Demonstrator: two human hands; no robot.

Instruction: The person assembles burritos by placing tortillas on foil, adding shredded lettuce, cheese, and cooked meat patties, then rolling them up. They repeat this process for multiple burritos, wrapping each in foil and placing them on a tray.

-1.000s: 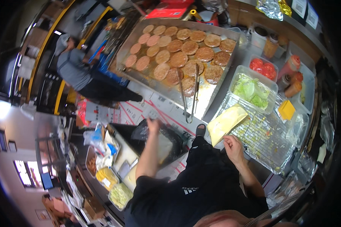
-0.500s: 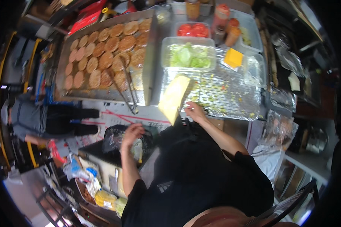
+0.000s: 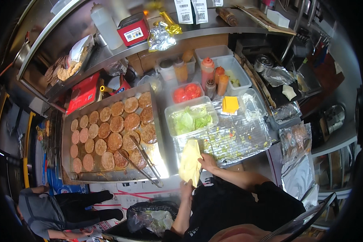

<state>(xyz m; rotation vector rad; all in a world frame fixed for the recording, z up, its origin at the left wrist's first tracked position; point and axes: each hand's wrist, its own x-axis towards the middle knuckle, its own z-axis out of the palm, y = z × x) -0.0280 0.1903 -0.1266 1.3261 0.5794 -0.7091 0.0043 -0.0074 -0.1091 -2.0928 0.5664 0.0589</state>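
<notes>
A pale yellow folded paper packet [image 3: 190, 161] lies tilted at the near left corner of the foil-covered tray [image 3: 246, 155]. My right hand [image 3: 207, 162] is closed on its right side. At its near end, my left hand [image 3: 186, 190] grips the edge with thumb and fingers together. What is inside the paper is hidden. Just beyond it stands a clear tub of lettuce [image 3: 191, 119]. On the tray's far side sit orange cheese slices [image 3: 230, 105], and shredded scraps are strewn over the foil.
On the left is a griddle [image 3: 109, 173] with rows of patties and metal tongs [image 3: 143, 161] resting over its front edge. Sliced tomatoes [image 3: 187, 92] and sauce bottles [image 3: 208, 74] stand at the back. A black-lined bin [image 3: 149, 218] sits below, near a co-worker [image 3: 44, 213].
My left hand has come from over the bin, where it was apart from the packet, to grip the packet's near end. The view has tilted up, bringing the shelf into sight.
</notes>
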